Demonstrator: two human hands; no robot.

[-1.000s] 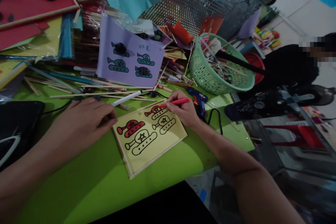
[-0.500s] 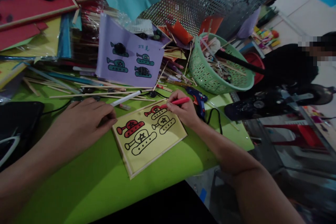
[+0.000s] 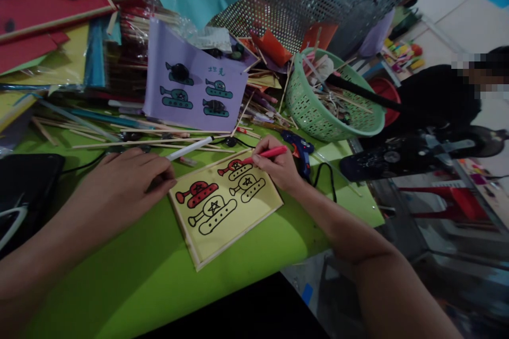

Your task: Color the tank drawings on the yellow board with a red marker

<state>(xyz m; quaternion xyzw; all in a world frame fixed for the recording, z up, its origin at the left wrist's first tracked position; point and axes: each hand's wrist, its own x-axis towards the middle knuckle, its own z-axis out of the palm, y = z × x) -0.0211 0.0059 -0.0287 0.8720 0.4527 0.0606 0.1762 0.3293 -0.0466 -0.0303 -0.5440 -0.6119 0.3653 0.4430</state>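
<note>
A yellow framed board (image 3: pixel 234 222) with several outlined tanks lies on the green table (image 3: pixel 131 280). One tank at its left is filled in red, and a second at the top is partly red. My right hand (image 3: pixel 278 167) is closed round a red marker (image 3: pixel 267 154), whose tip rests on that top tank. My left hand (image 3: pixel 125 183) presses down at the board's left corner, fingers curled round a white pen (image 3: pixel 190 148) that sticks out to the right.
A purple sheet (image 3: pixel 194 87) with teal tanks leans behind the board among loose wooden sticks. A green basket (image 3: pixel 314 111) of sticks stands at the right, a blue glue gun (image 3: pixel 300 151) beside my right hand. A black bag (image 3: pixel 24 190) lies left. A person in black sits far right.
</note>
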